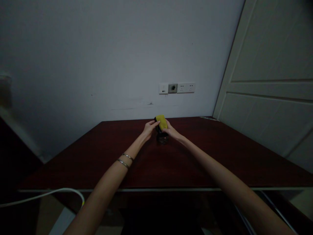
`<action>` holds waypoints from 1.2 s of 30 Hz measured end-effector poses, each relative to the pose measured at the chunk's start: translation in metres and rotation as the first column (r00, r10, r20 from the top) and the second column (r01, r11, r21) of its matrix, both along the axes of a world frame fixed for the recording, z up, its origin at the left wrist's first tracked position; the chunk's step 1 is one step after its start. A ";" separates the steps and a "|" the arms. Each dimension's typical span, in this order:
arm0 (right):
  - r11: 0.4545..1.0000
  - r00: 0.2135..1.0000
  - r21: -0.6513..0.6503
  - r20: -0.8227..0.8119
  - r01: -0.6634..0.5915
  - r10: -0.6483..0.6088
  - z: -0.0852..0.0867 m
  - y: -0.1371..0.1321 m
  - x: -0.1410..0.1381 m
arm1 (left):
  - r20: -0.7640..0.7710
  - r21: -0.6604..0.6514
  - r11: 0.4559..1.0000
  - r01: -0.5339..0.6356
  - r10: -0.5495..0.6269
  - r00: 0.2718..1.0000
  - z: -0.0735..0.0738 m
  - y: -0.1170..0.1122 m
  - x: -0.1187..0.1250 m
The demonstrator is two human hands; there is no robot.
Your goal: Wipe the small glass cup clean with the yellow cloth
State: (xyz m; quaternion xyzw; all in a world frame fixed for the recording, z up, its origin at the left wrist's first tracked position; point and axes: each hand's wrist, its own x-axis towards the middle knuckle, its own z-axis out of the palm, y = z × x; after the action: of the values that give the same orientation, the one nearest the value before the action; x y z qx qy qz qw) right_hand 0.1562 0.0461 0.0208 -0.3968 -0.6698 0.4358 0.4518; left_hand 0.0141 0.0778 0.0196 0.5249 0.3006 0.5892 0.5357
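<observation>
A small yellow piece (pixel 161 122), perhaps a cloth, is held up over the far middle of the dark red table. Behind and below it shows a black object (pixel 159 131); its kind is hard to make out in the dim light. Under that, a clear, shiny round part (pixel 162 139) sits at the tabletop. My left hand (pixel 149 128) is closed, its fingers at the left edge of the yellow piece and the black object. From the right, my right hand (pixel 171 130) grips the yellow piece, with the thumb across its lower front.
The dark red table (pixel 97 156) reaches back to a pale wall (pixel 110 58) with sockets and a switch panel (pixel 177 88). A panelled door (pixel 269 85) stands at the right. At the lower left, a white cable (pixel 58 190) curves by the table's front edge.
</observation>
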 end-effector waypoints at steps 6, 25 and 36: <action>0.986 0.999 0.163 0.003 0.039 -0.040 -0.013 0.009 0.006 | 0.056 -0.043 0.998 -0.046 0.048 0.997 0.018 0.018 -0.012; 0.996 0.998 0.091 0.062 -0.016 0.010 -0.081 0.020 0.020 | -0.986 0.164 0.890 0.426 0.154 0.058 0.051 0.008 0.010; 0.982 0.980 0.169 0.168 0.079 -0.108 -0.078 0.011 0.023 | -0.989 0.138 0.912 0.387 0.144 0.012 0.038 0.012 0.023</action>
State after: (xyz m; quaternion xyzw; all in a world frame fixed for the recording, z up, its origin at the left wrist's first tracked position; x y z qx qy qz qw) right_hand 0.1792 0.0575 -0.0575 -0.4271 -0.7208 0.3214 0.4414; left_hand 0.0368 0.0902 0.0575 0.8993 0.4206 0.0475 0.1097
